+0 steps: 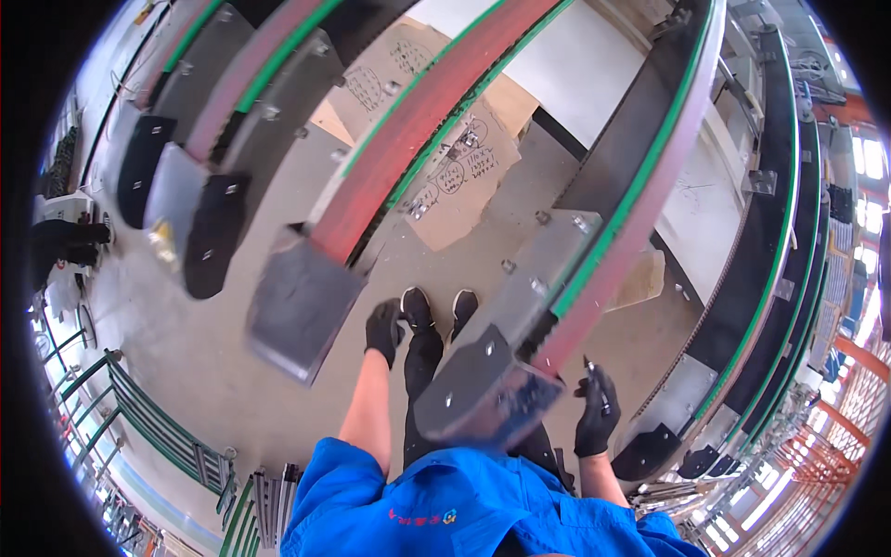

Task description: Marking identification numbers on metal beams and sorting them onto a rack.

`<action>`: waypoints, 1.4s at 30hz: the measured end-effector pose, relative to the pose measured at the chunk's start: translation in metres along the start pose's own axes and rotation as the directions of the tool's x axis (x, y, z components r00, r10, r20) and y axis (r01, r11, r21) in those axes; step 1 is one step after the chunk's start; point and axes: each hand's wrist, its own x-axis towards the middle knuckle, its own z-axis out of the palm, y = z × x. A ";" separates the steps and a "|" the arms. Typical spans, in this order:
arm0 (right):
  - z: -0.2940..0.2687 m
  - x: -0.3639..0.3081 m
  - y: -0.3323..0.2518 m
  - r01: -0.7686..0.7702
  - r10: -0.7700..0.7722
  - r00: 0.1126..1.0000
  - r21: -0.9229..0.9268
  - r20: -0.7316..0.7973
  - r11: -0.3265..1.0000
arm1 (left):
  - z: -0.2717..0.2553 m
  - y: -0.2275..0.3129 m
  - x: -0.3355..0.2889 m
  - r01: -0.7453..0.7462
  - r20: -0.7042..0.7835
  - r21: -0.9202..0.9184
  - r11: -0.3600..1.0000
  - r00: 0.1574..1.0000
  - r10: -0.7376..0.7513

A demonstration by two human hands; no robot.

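Observation:
My left hand [383, 330], in a black glove, hangs between two long rails, its fingers curled; whatever may be in them is too small to make out. My right hand [597, 410], also gloved in black, is closed on a slim dark pen-like tool [588, 367] whose pointed end sticks up. Right in front of me a conveyor rail [613, 251] with green edge strips ends in a dark end cover [492, 395], between my two hands. Left of it, a red-topped rail [408, 130] ends in a grey end cover [304, 297], close to my left hand.
Torn cardboard [469, 176] with handwriting lies on the floor beneath the rails. More rails [775, 186] stand at the right, others [218, 186] at the far left. A green metal rack [158, 422] is at the lower left. Orange mesh fencing [835, 446] stands at the lower right.

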 end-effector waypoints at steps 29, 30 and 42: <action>-0.132 -0.116 -0.239 0.541 -0.626 0.780 0.478 0.024 0.692 | 0.034 0.251 -0.479 -0.570 0.496 -0.264 0.778 0.612 0.616; -0.140 -0.117 -0.237 0.606 -0.658 0.753 0.407 -0.015 0.684 | 0.040 0.252 -0.487 -0.584 0.521 -0.245 0.773 0.594 0.614; -0.194 -0.132 -0.196 0.288 -0.531 0.843 0.764 0.083 0.577 | 0.076 0.229 -0.532 -0.600 0.430 -0.189 0.778 0.662 0.615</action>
